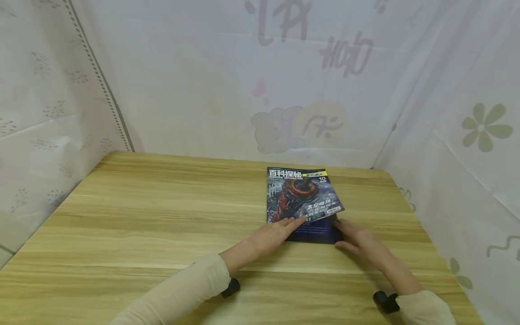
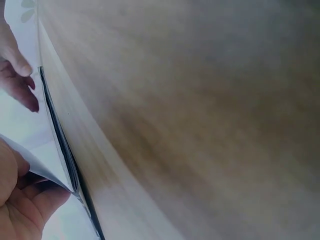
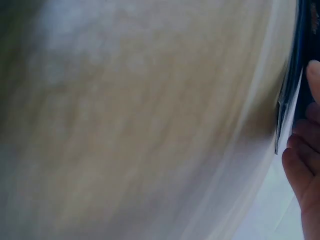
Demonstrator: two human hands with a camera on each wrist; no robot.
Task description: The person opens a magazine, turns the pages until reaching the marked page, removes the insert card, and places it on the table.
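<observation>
A magazine [image 1: 298,192] with a dark cover and an orange machine picture lies askew over a dark blue printed cover [image 1: 313,232] on the wooden table. My left hand [image 1: 270,234] is at its near left edge. In the left wrist view, that hand [image 2: 25,200] pinches the raised magazine, thumb above and fingers beneath. At the right edge of the dark blue cover is my right hand [image 1: 363,243], fingers spread along the side. In the right wrist view, the right hand's relaxed fingers [image 3: 297,170] sit beside the layered edge [image 3: 287,95].
The wood-grain table [image 1: 142,212] stretches widely to the left of the magazine. White printed cloth [image 1: 195,90] hangs behind it and at both sides. Black wrist straps [image 1: 386,302] show at the sleeve ends.
</observation>
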